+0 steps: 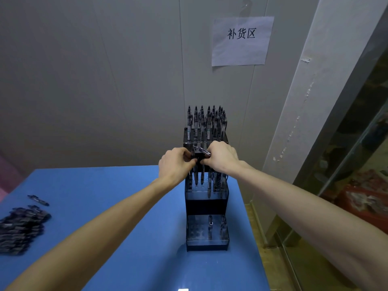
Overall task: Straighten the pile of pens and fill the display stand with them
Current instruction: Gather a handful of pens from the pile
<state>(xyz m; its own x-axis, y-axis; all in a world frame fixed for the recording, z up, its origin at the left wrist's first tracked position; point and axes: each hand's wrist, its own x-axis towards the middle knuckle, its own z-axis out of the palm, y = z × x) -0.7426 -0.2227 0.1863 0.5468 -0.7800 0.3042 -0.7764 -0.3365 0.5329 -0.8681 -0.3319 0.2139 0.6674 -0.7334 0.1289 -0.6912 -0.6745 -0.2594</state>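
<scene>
While a tiered display stand (206,208) sits toward the right side of a blue surface (117,206), a person's left hand (175,164) and right hand (222,158) meet in front of its middle tier, fingers of both curled around a small bundle of pens (200,153). The stand's top tier is packed with upright pens (206,122), the middle holds several, the lowest only a few. A loose pile of pens (21,229) lies at the surface's left edge, beneath a wall sign (241,40).
</scene>
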